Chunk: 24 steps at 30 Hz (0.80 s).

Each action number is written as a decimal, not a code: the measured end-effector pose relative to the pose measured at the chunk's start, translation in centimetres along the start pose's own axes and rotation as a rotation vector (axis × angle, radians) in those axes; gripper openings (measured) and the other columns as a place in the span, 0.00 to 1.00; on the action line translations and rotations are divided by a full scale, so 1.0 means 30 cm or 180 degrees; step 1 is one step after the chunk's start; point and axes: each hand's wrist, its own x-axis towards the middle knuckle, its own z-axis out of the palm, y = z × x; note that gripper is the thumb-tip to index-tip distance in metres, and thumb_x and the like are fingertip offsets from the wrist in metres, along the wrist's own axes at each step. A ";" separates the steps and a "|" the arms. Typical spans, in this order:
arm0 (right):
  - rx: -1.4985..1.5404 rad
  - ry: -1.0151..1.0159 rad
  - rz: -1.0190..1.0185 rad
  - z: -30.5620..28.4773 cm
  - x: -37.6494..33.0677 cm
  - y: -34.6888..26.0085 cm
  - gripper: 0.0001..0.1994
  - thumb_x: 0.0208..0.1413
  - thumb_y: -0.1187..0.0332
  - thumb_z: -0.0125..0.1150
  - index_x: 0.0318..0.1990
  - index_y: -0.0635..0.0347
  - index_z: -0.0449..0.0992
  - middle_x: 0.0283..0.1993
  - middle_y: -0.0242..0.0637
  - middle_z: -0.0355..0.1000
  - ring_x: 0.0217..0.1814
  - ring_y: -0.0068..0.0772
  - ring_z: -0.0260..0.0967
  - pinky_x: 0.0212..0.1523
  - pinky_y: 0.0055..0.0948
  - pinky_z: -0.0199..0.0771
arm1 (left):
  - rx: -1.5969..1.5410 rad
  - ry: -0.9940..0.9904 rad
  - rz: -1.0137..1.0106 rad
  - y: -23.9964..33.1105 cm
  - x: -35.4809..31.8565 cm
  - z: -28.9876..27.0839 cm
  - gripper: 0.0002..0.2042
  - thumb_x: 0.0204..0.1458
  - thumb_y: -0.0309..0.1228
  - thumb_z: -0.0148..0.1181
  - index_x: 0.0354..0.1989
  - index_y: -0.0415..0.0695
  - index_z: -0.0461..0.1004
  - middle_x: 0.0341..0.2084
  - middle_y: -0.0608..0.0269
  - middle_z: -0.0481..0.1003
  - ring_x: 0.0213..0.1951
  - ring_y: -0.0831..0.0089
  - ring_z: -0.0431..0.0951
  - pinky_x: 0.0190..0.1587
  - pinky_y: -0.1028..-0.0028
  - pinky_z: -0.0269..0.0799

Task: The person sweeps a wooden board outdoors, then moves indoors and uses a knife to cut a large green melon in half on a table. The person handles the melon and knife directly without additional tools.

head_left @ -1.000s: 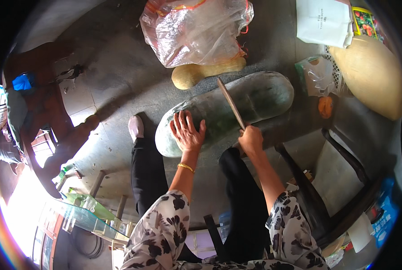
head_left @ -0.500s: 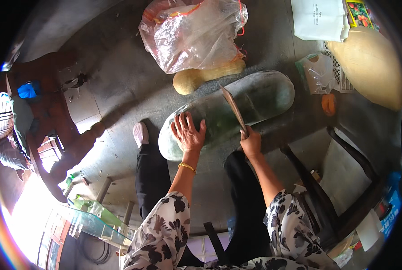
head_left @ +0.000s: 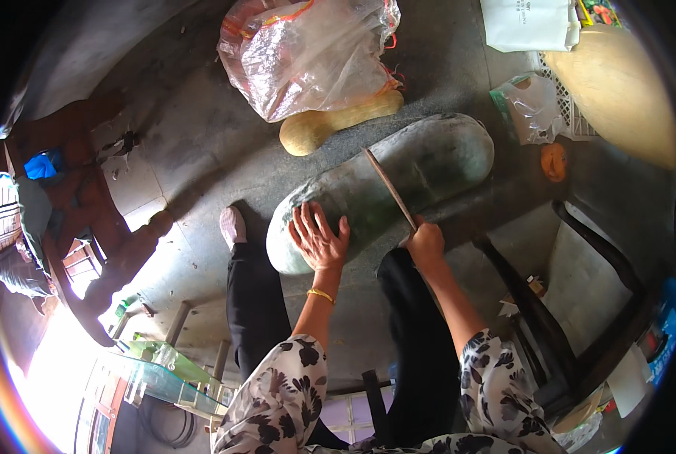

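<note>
A long, grey-green winter melon [head_left: 436, 157] lies slantwise on the floor in front of me. My left hand [head_left: 320, 238] rests on its left end, palm down with the fingers spread. A knife [head_left: 389, 181] is gripped by the handle in my right hand [head_left: 426, 244], at the melon's near side. Its blade lies across the middle of the melon and shows almost edge-on. From here I cannot tell whether the edge has gone into the rind.
Beyond the melon lie a tan gourd [head_left: 305, 132] and a clear plastic bag [head_left: 308, 64]. At the right are a big yellow gourd [head_left: 618, 91], a white crate [head_left: 578, 125], an orange piece [head_left: 554, 162] and a dark wooden chair [head_left: 538, 333]. A glass-topped table [head_left: 160, 378] stands lower left.
The knife blade has turned from showing its flat side to nearly edge-on, across the melon. My left hand stays on the melon's left end. The whole view has shifted slightly.
</note>
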 end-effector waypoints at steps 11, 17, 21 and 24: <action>-0.0941 -0.1095 0.0733 -0.270 0.072 -0.270 0.08 0.51 0.75 0.60 0.35 0.70 0.81 0.39 0.59 0.79 0.46 0.61 0.78 0.46 0.48 0.81 | -0.0249 -0.0137 -0.0099 0.001 -0.041 0.001 0.33 0.58 0.53 0.56 0.61 0.36 0.68 0.63 0.46 0.66 0.69 0.49 0.60 0.70 0.47 0.48; -0.0578 -0.0323 0.0487 -0.066 0.089 -0.155 0.08 0.55 0.72 0.60 0.40 0.63 0.81 0.34 0.56 0.78 0.40 0.60 0.78 0.40 0.51 0.79 | -0.0266 0.0055 0.0029 -0.035 0.086 -0.013 0.31 0.56 0.49 0.59 0.60 0.37 0.69 0.59 0.47 0.70 0.65 0.51 0.65 0.68 0.48 0.53; 0.0133 0.0114 0.0116 0.052 0.099 -0.057 0.07 0.57 0.67 0.63 0.39 0.59 0.78 0.26 0.54 0.75 0.34 0.63 0.74 0.34 0.57 0.72 | -0.0222 -0.0111 -0.0003 -0.044 0.135 -0.020 0.29 0.57 0.49 0.59 0.59 0.37 0.70 0.58 0.48 0.69 0.64 0.52 0.66 0.67 0.50 0.54; 0.0242 0.0436 -0.0051 0.092 0.092 -0.014 0.06 0.58 0.66 0.62 0.37 0.58 0.76 0.25 0.53 0.74 0.33 0.65 0.73 0.33 0.58 0.72 | -0.0121 -0.0183 -0.0055 -0.020 0.120 -0.031 0.30 0.58 0.50 0.58 0.59 0.37 0.70 0.58 0.48 0.69 0.64 0.52 0.65 0.68 0.50 0.52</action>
